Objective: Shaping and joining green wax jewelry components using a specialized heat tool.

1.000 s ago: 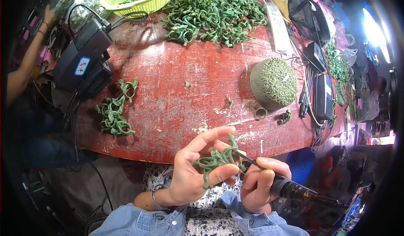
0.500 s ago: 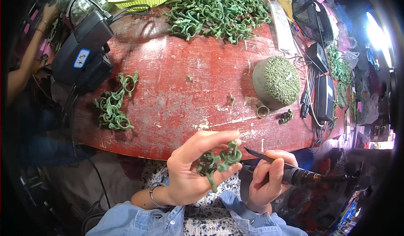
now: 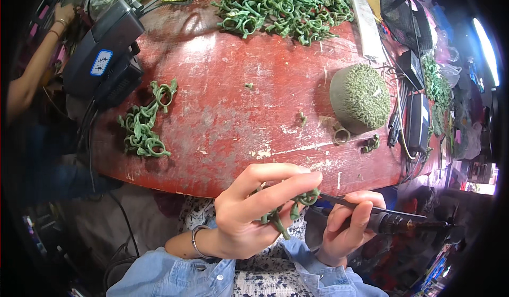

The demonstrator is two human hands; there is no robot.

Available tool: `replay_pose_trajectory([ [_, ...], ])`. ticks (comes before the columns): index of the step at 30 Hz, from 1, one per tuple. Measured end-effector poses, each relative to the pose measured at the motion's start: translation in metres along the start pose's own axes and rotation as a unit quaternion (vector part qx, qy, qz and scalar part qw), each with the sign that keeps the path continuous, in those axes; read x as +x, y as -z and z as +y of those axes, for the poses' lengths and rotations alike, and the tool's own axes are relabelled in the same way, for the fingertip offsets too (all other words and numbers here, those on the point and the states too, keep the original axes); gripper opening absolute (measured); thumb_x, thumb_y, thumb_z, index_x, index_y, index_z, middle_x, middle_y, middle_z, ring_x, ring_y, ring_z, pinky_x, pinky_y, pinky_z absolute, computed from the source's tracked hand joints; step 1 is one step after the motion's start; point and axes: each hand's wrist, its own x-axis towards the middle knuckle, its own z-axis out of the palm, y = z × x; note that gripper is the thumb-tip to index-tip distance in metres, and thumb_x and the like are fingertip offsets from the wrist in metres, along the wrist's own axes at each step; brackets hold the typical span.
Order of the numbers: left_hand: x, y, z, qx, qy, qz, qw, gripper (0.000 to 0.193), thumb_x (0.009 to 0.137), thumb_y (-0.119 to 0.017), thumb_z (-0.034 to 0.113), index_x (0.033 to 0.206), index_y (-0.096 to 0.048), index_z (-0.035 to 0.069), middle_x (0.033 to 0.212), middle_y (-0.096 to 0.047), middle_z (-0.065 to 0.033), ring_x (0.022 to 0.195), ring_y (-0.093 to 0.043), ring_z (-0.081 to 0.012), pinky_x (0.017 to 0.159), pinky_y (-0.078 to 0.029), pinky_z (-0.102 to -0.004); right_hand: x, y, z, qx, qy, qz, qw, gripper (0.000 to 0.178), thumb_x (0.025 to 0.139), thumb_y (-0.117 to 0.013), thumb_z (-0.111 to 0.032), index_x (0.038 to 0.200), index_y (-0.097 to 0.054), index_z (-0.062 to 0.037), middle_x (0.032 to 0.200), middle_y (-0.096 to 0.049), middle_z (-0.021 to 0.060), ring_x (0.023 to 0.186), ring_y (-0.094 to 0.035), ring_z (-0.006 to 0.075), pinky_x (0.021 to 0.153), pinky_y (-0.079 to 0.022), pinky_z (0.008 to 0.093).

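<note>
My left hand is closed round a green curled, leaf-like piece with small rings, just past the table's near edge. Its fingers hide much of the piece, and a stem end pokes out below. A slim dark pointed tool, like tweezers, is pinched in my right hand. Its tip reaches the rings by my left fingertips; whether it touches them I cannot tell. A thicker black pen-shaped tool also runs through my right hand, pointing right.
Several green curls lie on the red worn table at left, beside a black boxy device with cables. A large pile of curls is at the back. A round grainy-topped block stands right. Another person's arm is far left.
My left hand has moved slightly right, its fingers now covering more of the green piece. The tool's tip has come up to the rings. The table scene has shifted a little in view.
</note>
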Motion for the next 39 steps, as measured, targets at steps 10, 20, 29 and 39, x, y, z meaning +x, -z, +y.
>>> replay_pose_trajectory([
  [10, 0.000, 0.003, -0.003, -0.020, 0.001, -0.014, 1.000, 0.038, 0.065, -0.070, -0.006, 0.101, -0.059, -0.001, 0.097, -0.055, -0.0141, 0.084, -0.060, -0.0206, 0.066, -0.051, -0.0265, 0.001, -0.003, 0.000, 0.005, -0.018, -0.018, 1.000, 0.031, 0.091, -0.046, -0.030, 0.083, -0.045, -0.0001, 0.041, -0.037, -0.0001, 0.032, -0.032, 0.0053, 0.032, -0.024, 0.0175],
  [20, 0.002, 0.005, -0.009, 0.027, -0.053, -0.005, 0.998, 0.040, 0.064, -0.073, -0.001, 0.101, -0.057, -0.004, 0.092, -0.057, -0.0144, 0.080, -0.060, -0.0215, 0.066, -0.051, -0.0295, 0.000, 0.004, 0.004, 0.039, -0.074, 0.002, 0.996, 0.034, 0.088, -0.051, -0.031, 0.078, -0.047, 0.0006, 0.043, -0.041, 0.0015, 0.034, -0.035, 0.0049, 0.033, -0.027, 0.0180],
  [29, 0.002, 0.007, 0.000, -0.014, 0.031, -0.042, 0.999, 0.038, 0.067, -0.071, -0.001, 0.102, -0.058, -0.006, 0.093, -0.057, -0.0158, 0.078, -0.060, -0.0175, 0.061, -0.052, -0.0255, 0.010, 0.013, 0.007, 0.027, -0.040, 0.028, 0.998, 0.032, 0.090, -0.049, -0.030, 0.076, -0.044, -0.0022, 0.042, -0.033, -0.0027, 0.032, -0.030, 0.0038, 0.032, -0.028, 0.0181],
  [39, 0.003, 0.005, -0.004, -0.040, -0.010, -0.055, 0.998, 0.037, 0.067, -0.068, -0.004, 0.103, -0.058, -0.006, 0.096, -0.055, -0.0168, 0.078, -0.061, -0.0191, 0.060, -0.052, -0.0255, 0.007, 0.021, 0.009, 0.016, -0.054, 0.021, 0.998, 0.030, 0.090, -0.048, -0.028, 0.077, -0.046, -0.0011, 0.043, -0.033, -0.0029, 0.032, -0.029, 0.0024, 0.033, -0.029, 0.0173],
])
